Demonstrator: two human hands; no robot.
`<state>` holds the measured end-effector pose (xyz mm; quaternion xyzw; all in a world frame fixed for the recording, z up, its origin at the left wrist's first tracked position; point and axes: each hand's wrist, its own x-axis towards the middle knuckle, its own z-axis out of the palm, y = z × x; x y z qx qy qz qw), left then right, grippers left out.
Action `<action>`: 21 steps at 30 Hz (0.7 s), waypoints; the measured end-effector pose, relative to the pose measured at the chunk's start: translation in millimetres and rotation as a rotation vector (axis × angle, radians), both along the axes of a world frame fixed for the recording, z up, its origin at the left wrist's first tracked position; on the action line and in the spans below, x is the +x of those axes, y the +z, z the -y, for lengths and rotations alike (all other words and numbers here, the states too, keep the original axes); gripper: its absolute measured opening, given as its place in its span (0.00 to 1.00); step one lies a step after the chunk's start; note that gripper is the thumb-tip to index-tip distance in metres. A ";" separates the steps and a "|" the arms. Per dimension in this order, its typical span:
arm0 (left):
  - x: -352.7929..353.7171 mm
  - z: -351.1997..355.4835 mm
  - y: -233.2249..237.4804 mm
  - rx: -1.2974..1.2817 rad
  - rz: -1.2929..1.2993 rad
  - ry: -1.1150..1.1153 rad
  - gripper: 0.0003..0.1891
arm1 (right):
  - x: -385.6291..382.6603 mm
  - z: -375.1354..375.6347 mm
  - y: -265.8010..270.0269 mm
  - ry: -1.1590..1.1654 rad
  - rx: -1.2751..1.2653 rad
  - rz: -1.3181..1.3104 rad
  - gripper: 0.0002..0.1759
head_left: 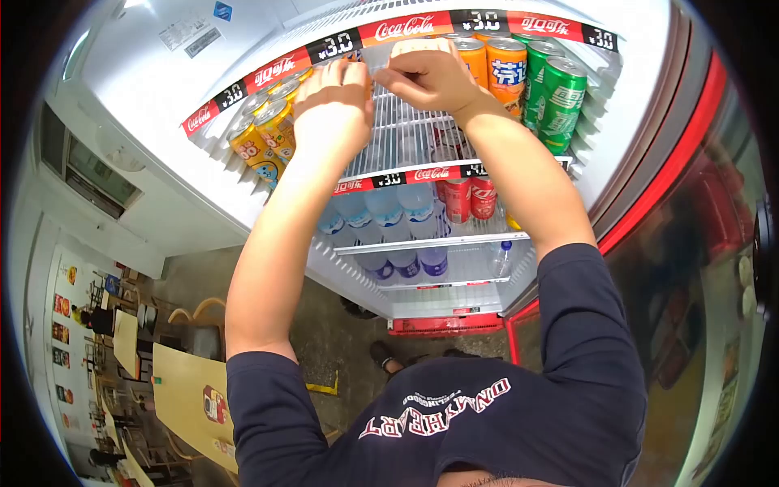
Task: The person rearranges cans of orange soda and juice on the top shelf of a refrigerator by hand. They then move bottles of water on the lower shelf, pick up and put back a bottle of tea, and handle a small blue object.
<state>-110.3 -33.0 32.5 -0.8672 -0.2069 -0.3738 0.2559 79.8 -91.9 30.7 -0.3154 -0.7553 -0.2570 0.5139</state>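
Both arms reach into a lit drinks fridge at its top shelf. My left hand (334, 96) is beside the yellow cans (276, 126), with its fingers bent forward under the price strip. Close to its right, my right hand (428, 77) has curled fingers and its thumb pointing left, near the orange cans (507, 73). The backs of both hands face me, so whatever is between the fingers is hidden. Green cans (561, 101) stand upright at the right end of this wire shelf (389, 138).
A red price strip (406, 27) crosses the top shelf's front edge. Below are water bottles (385, 207), red cans (471, 199) and purple-labelled bottles (420, 261). The white fridge door (154, 97) stands open on the left. Tables (182, 390) and chairs are lower left.
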 end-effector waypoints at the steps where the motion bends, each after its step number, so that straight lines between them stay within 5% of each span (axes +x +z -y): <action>1: 3.1 5.4 1.1 -0.086 0.007 -0.002 0.20 | -1.8 4.9 1.5 -0.013 0.022 0.002 0.13; 8: 13.2 27.9 19.3 -0.370 -0.090 -0.027 0.24 | -2.5 68.7 -42.2 0.037 0.105 -0.166 0.13; 14: 53.5 63.8 17.6 -0.521 0.117 -0.448 0.31 | 7.3 122.9 -102.1 -0.167 0.170 -0.627 0.15; 21: 121.0 93.1 5.2 -0.580 0.219 -0.547 0.33 | 17.0 130.1 -116.8 -0.258 0.070 -0.458 0.18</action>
